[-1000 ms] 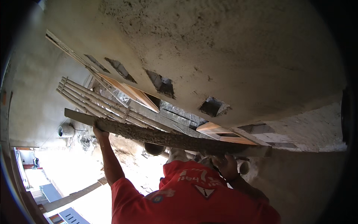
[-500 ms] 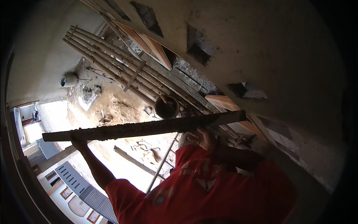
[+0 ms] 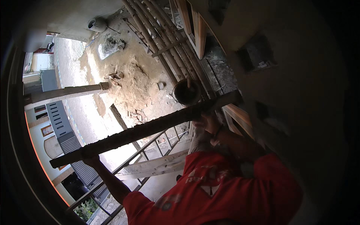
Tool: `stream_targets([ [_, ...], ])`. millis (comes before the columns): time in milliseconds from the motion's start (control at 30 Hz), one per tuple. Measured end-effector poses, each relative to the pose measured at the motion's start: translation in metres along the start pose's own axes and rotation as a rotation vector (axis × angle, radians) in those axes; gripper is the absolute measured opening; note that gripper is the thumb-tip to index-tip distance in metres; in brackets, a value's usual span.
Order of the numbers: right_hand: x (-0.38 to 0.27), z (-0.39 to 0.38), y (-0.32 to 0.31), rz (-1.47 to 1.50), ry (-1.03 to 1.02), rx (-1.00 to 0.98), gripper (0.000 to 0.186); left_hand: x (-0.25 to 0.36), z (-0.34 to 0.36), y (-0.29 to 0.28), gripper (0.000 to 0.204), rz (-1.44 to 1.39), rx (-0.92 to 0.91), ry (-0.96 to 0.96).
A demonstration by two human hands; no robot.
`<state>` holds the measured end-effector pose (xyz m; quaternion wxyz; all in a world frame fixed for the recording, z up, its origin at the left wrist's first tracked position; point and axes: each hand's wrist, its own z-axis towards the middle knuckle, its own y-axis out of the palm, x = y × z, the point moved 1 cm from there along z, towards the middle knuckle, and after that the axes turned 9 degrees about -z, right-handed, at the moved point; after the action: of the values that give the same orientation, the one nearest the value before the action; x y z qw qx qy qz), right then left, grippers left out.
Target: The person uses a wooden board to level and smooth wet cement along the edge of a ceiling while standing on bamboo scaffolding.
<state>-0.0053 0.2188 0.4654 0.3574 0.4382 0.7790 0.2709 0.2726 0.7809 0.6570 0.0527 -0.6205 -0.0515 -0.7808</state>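
A long, straight wooden board [image 3: 140,131], dark and crusted with wet-looking mortar along its length, slants across in front of me. Its left end is lower than its right. My left hand [image 3: 91,160] is closed round the lower edge near that left end. Toward the other end, my right hand [image 3: 207,123] is against the underside, its fingers partly hidden in shadow. The board's far right end lies close to the dark wall; whether they touch, I cannot tell. Just beyond the board, a dark bucket [image 3: 187,92] with a handled tool in it stands on the bamboo poles.
Bamboo poles [image 3: 165,41] lashed with a crosspiece form a platform beside the wall [image 3: 300,75], which has recesses. A ladder [image 3: 157,147] and a wooden beam [image 3: 153,165] are below me. Far down are a sand heap [image 3: 133,80] and a drum-shaped container [image 3: 97,24].
My view has turned, swinging the scene round. The board now slants more, its left end lower in the picture. My right hand's fingers, spread before, are now up against the board.
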Motion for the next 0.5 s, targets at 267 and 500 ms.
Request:
stream_targets([
  [267, 0.046, 0.094, -0.031, -0.081, 0.237, -0.063, 0.037, 0.082, -0.121, -0.046, 0.035, -0.148, 0.253, 0.012],
  [500, 0.103, 0.174, -0.024, -0.058, 0.316, -0.107, 0.040, 0.123, -0.165, -0.010, 0.036, 0.268, 0.266, 0.155],
])
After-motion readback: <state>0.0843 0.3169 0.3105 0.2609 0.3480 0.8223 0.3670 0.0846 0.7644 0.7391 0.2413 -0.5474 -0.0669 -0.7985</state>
